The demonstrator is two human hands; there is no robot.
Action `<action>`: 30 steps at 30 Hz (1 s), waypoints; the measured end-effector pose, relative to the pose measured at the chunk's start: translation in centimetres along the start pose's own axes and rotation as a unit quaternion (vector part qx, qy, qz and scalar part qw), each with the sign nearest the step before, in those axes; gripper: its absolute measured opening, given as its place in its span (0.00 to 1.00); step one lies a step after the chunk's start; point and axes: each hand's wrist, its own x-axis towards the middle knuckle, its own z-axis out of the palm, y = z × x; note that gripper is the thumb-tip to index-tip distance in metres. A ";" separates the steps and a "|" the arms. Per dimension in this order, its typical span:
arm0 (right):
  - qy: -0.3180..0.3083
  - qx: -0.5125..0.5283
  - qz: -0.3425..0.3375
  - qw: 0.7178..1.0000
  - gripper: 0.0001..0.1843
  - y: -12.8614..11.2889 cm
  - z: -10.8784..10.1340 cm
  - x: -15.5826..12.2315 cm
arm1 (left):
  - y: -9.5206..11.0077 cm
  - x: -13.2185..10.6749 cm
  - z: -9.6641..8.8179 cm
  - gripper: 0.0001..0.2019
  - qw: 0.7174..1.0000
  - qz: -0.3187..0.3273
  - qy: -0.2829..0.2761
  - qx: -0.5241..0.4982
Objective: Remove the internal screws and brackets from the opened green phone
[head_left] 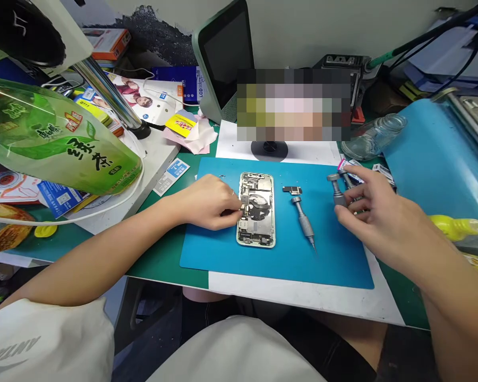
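The left hand [213, 204] pinches narrowly over an opened phone [265, 225] (anything held is hidden); the right hand [378, 207] curves wide beside gray screwdrivers [336, 189].

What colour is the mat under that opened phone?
Blue. The mat shows best in the head view.

The left hand [213, 204] hides part of the opened phone [258, 208] — anything pinched is unclear; the picture's edge crops the green bottle [58, 140].

Looks smooth and matt across the mat [219, 257], metallic and textured on the screwdriver [305, 224], shiny inside the phone [258, 207] (glossy plastic on the bottle [59, 138]).
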 end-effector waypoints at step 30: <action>-0.014 0.055 -0.084 0.995 0.26 1.4 1.8 -2.4 | 0.1 0.0 -0.1 0.18 1.000 0.004 -0.004 -0.009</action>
